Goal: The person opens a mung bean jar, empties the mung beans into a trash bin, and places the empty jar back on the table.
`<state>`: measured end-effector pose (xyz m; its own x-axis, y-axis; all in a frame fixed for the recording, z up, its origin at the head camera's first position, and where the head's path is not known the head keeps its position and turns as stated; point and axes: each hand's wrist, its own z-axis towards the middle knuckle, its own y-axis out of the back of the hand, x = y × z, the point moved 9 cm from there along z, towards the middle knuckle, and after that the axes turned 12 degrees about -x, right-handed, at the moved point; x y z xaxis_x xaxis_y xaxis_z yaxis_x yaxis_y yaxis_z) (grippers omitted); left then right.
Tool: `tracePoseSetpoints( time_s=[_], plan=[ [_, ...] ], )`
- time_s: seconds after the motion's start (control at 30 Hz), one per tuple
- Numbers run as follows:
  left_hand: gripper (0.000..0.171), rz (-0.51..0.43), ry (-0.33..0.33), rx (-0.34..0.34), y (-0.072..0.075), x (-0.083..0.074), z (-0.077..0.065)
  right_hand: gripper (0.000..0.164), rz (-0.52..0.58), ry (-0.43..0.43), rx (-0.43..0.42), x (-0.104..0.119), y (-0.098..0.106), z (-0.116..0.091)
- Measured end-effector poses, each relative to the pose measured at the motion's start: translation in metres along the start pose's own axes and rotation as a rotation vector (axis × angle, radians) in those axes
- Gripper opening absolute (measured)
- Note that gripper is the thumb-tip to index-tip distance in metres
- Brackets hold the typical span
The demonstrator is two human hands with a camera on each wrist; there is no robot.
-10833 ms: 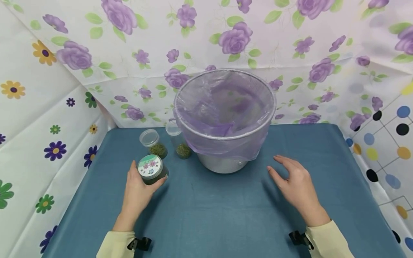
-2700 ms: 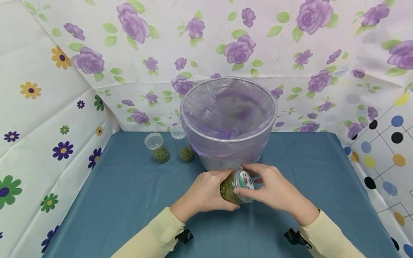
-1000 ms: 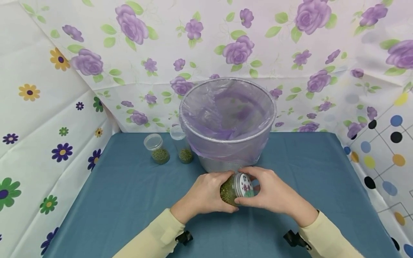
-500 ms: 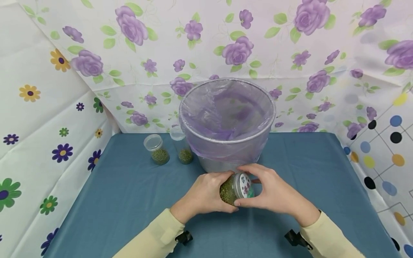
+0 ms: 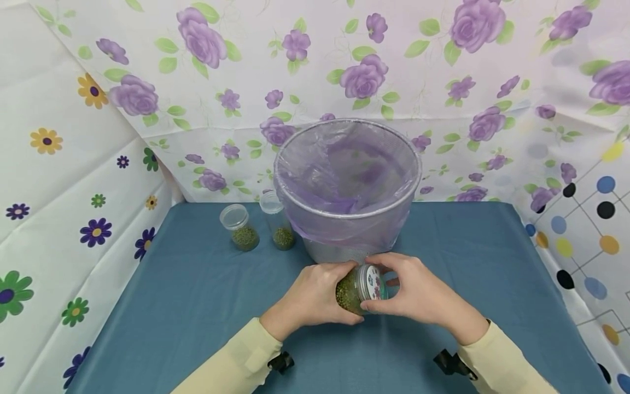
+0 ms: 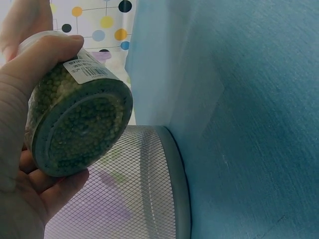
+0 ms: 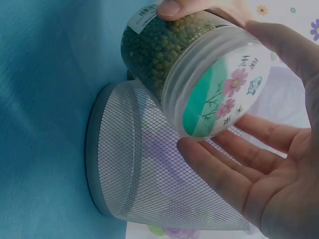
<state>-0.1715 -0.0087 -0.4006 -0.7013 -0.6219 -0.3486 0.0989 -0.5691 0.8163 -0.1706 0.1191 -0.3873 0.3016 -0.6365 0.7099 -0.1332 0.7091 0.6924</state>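
A jar of green grains [image 5: 347, 294] is held tilted just in front of the mesh bin [image 5: 325, 251], on the person's side of it, with its base turned toward the left and its lid [image 5: 375, 283] toward the right. The jar's body is gripped by the left hand [image 5: 310, 295], whose fingers and thumb are wrapped round it. The lid, printed with pink flowers, is held at its rim by the curved fingers and thumb of the right hand [image 5: 413, 290], with a gap left between palm and lid. A purple liner [image 5: 344, 232] is folded over the rim of the bin. To the left of the bin, a short jar [image 5: 244, 238] and a slimmer jar [image 5: 283, 238] are stood upright, both partly filled with green grains; the slimmer one is placed nearer the bin. Behind the bin, a rose-patterned cloth [image 5: 364, 79] is hung, and beneath it a blue tablecloth [image 5: 206, 312] is spread
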Motion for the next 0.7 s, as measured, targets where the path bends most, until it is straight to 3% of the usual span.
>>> tracePoseSetpoints(
  time_s=[0.17, 0.33, 0.5, 0.7],
  plan=[
    [0.08, 0.005, 0.003, -0.003, 0.001, 0.001, 0.0, 0.076, 0.001, 0.027, -0.025, 0.004, 0.002, 0.0],
    [0.081, 0.011, -0.003, -0.013, 0.003, 0.0, 0.001, 0.07, -0.054, -0.053, -0.072, -0.002, 0.003, 0.003],
    [0.08, 0.015, -0.007, -0.009, 0.002, 0.0, 0.001, 0.07, -0.061, -0.131, -0.016, -0.01, -0.003, 0.002],
    [0.081, 0.013, -0.008, 0.01, 0.0, 0.0, -0.001, 0.077, -0.003, -0.076, 0.028, -0.004, -0.006, 0.001]
  ],
)
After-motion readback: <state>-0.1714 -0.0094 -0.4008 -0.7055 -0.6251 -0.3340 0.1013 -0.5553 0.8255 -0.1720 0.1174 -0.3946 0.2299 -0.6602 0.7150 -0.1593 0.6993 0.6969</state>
